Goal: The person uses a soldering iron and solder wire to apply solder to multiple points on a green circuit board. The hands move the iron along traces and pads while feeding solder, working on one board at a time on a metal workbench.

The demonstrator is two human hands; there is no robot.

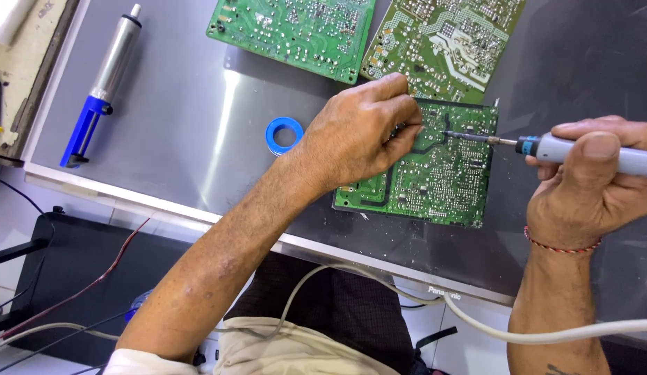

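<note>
Your left hand point(362, 132) rests on the near board point(435, 173), fingers curled and pinched at a point on its upper edge; what they pinch is hidden under the knuckles, possibly solder wire, cannot tell. The hand's weight likely pins the board flat so it does not slide under the tip. Your right hand point(591, 184) is clenched around the grey iron point(580, 151), thumb on top of the barrel, held nearly level so the thin tip point(469, 137) comes in from the right and meets the board just beside your left fingertips. The iron's pale cord point(490, 326) loops down past your wrist and across your lap, clear of the work. The board lies solder-side up on a grey sheet point(177, 139), near its front edge. Two more green boards point(296, 31) point(445, 42) lie beyond it, the right one touching or overlapping its top edge. A blue spool point(284, 135) sits just left of your left wrist, within reach. A desoldering pump point(101, 87), silver barrel with blue handle, lies well apart at far left, tilted. A small white printed label sits on the sheet's front rim point(445, 293).
</note>
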